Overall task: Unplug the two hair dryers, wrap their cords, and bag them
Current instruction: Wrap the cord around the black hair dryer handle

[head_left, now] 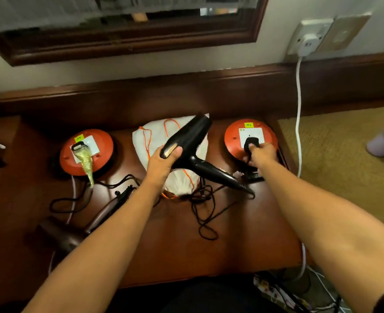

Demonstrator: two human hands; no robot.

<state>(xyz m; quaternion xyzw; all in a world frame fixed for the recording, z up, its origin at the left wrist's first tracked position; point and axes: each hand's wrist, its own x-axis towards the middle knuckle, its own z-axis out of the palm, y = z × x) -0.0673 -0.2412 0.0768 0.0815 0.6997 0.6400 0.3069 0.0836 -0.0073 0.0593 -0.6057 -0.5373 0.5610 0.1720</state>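
- Left hand (161,162): fingers wrapped round black hair dryer (187,143) barrel, lifted over white bag (141,141).
- Right hand (259,154): fingers apparently pinching black plug (251,144) on right orange reel (234,137); partly hidden.

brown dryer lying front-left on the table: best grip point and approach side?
Take the brown dryer by its handle, from above. It lies flat, handle angled up-right toward the left forearm, barrel nearest the table's front-left edge. The slim handle suits a wrap grip better than the fat barrel, and its cord still runs to the left orange reel.
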